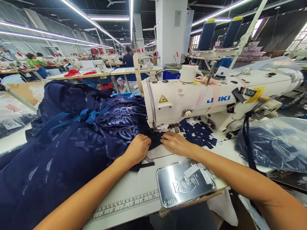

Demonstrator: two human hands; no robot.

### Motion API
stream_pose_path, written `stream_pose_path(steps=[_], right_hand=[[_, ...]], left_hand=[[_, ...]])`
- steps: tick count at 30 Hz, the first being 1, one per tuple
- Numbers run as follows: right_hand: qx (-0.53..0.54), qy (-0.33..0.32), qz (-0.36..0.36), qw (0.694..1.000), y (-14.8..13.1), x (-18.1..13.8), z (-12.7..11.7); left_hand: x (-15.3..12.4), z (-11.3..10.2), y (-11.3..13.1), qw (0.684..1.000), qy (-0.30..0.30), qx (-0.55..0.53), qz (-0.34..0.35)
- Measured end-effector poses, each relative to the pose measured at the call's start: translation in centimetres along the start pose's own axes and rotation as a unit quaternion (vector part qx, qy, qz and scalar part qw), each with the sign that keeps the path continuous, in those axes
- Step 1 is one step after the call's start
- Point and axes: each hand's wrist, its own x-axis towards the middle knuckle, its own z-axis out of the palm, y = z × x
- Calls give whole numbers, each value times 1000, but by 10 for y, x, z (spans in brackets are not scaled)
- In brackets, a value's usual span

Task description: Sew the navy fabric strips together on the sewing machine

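Observation:
A large navy patterned garment [72, 140] is heaped on the left of the sewing table and runs under the needle of a white Juki sewing machine [203, 95]. My left hand [137, 148] rests on the garment's edge just left of the needle, its fingers curled down onto the fabric. Right of the needle, my right hand [176, 143] lies on the fabric with fingers pressed together, fingertips close to the presser foot [165, 128].
Several small navy fabric pieces [198, 132] lie under the machine arm. A shiny metal tin lid [184, 183] sits at the table's front edge beside a printed ruler [124, 204]. A plastic bag of navy cloth [275, 143] lies right. Thread cones [207, 33] stand behind. Other workers sit far back.

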Motion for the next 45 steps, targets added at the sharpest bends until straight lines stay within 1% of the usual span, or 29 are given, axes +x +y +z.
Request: stream_pose_path(steps=[2, 5, 13, 15, 17, 20, 23, 27, 29, 31, 35, 38, 41, 45], right_hand=[[3, 23, 7, 1000, -3, 0, 4], [29, 43, 21, 998, -2, 1, 9], [141, 84, 61, 985, 7, 0, 18], [175, 102, 50, 978, 11, -2, 20], [210, 116, 22, 971, 15, -4, 20], [244, 107, -18, 964, 20, -9, 17], [227, 79, -44, 970, 22, -11, 10], [158, 67, -85, 982, 21, -11, 5], [145, 69, -89, 983, 21, -11, 4], [157, 73, -87, 981, 21, -12, 4], [179, 85, -96, 975, 22, -13, 4], [137, 88, -116, 980, 22, -13, 3], [88, 76, -129, 985, 21, -11, 3], [89, 65, -113, 988, 17, -9, 2]], left_hand=[[5, 1, 2, 1000, 11, 17, -6], [7, 6, 10, 999, 25, 42, 3], [1, 12, 21, 998, -28, 48, -5], [1, 13, 22, 999, -29, 42, -16], [1, 13, 23, 999, -26, 37, -28], [1, 15, 22, 999, -25, 39, -28], [0, 15, 22, 998, -26, 47, -21], [-2, 14, 25, 997, -23, 74, -10], [-5, 14, 27, 995, -27, 92, 1], [-7, 14, 29, 994, -29, 107, 5], [-10, 15, 31, 992, -34, 122, -6], [-9, 15, 33, 992, -41, 119, -13], [-9, 14, 35, 992, -45, 115, -19], [-11, 11, 27, 994, -60, 88, -15]])
